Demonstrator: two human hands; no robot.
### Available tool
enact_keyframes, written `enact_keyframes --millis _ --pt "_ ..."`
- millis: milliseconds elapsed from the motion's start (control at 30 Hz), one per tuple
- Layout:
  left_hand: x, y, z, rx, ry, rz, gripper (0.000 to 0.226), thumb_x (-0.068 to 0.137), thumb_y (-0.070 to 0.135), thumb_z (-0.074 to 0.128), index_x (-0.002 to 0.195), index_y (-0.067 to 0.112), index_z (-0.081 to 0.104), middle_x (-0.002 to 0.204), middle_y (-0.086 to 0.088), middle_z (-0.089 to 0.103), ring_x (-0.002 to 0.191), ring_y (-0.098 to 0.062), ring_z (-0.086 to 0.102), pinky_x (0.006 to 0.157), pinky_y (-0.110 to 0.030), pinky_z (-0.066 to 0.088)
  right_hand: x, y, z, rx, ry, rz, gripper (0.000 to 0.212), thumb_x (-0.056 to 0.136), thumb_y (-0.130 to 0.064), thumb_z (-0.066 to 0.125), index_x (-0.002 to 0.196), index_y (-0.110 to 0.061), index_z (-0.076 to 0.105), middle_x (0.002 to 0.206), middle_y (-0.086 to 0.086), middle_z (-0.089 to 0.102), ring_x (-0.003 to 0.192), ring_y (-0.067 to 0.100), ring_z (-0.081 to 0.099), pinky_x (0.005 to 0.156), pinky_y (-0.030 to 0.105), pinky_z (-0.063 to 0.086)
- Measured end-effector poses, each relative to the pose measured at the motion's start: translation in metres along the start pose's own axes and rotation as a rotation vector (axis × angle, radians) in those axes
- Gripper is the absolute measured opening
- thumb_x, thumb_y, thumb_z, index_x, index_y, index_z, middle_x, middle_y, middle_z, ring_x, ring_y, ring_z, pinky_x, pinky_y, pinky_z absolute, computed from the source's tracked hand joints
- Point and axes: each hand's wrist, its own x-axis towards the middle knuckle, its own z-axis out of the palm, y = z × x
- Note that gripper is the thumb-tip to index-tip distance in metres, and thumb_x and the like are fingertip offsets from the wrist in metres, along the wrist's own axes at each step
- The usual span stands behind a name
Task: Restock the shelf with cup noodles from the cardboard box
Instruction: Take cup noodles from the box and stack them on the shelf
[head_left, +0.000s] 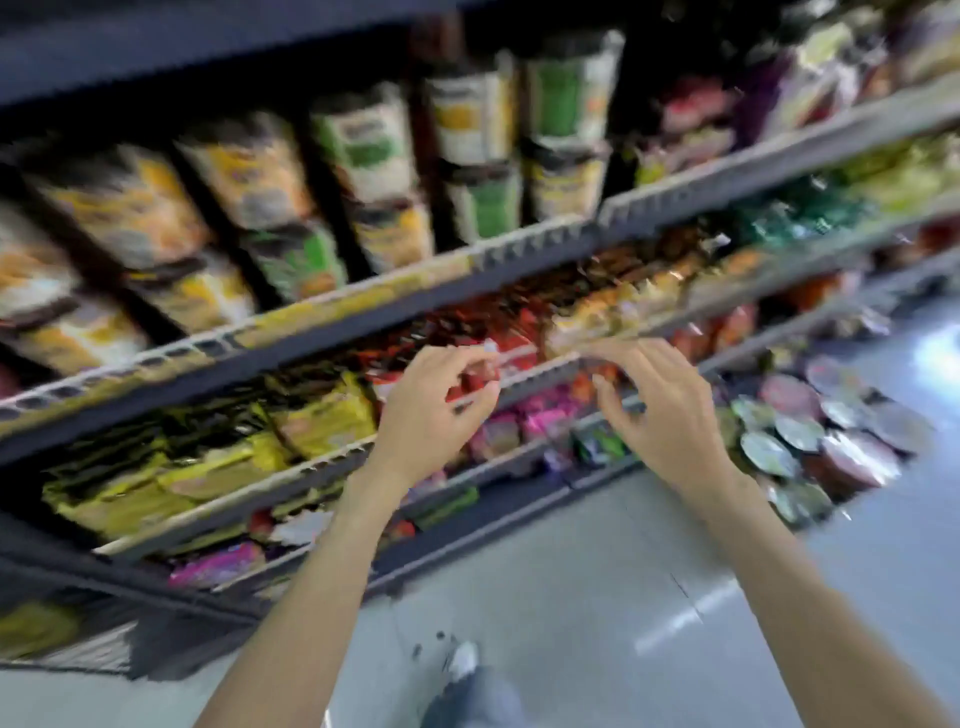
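**Mid-restock: both hands at the shelf edge, nothing plainly carried**

Seemingly, I am looking at a pause between placements. The left hand (431, 410) is reaching toward the grey rail of the middle shelf (524, 374), its fingers curling loosely in front of the red packets (498, 343); motion blur is keeping me from telling whether the fingertips are pinching anything. The right hand (660, 410) is hanging just beside it with fingers spread and bent, holding nothing that I can make out.

The tall paper cup noodles with green and yellow labels (467, 156) are standing two high in rows on the upper shelf, with dark gaps showing between some columns. A cluster of round foil-lidded noodle bowls (831, 436) is sitting low at the far right, near the pale floor (571, 597); I cannot tell what is bearing them. The cardboard box is not showing anywhere, so I cannot say how many cups it is holding.

I am judging the restocking as partly done: much of the upper shelf is filled, while the gaps suggest more cups are wanted. Yellow packets (171, 467) are filling the shelf lower left.
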Motion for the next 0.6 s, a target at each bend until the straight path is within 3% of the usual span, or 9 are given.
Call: enact_keyframes --millis 200,367,533,600 --pt "-0.001 0.037 0.171 -0.138 -0.404 -0.200 0.022 0.086 0.029 0.061 0.106 0.023 0.065 0.098 0.008 0.069 0.094 -0.011 0.060 0.084 -0.028 0.046 -0.173 0.100 -0.054 -0.148 -0.227 0.512 0.030 0.086 -0.024 0.049 0.105 -0.008 0.065 0.094 0.006 0.068 0.090 0.023 0.055 0.076 0.030 0.041" --pt "0.028 0.056 0.301 -0.223 -0.612 -0.341 0.018 0.084 0.016 0.065 0.101 0.019 0.067 0.090 0.005 0.071 0.087 -0.011 0.066 0.083 -0.027 0.050 -0.258 0.170 -0.085 -0.239 -0.392 1.041 0.033 0.092 -0.023 0.056 0.125 -0.020 0.056 0.119 -0.001 0.062 0.110 0.025 0.056 0.079 0.034 0.045" --pt "0.090 0.074 0.432 -0.274 -0.758 -0.464 0.023 0.085 0.012 0.064 0.108 0.011 0.065 0.098 -0.004 0.070 0.091 -0.017 0.065 0.084 -0.024 0.046 -0.284 0.277 -0.109 -0.260 -0.479 1.277 0.039 0.093 -0.027 0.055 0.131 -0.022 0.049 0.125 0.002 0.060 0.112 0.024 0.056 0.083 0.035 0.047" --pt "0.115 0.078 0.486 -0.255 -0.824 -0.481 0.025 0.085 0.013 0.063 0.110 0.011 0.063 0.100 -0.005 0.068 0.092 -0.021 0.065 0.084 -0.028 0.047 -0.286 0.325 -0.115 -0.271 -0.504 1.325 0.041 0.093 -0.025 0.055 0.133 -0.020 0.048 0.129 0.005 0.057 0.115 0.025 0.054 0.085 0.036 0.047"
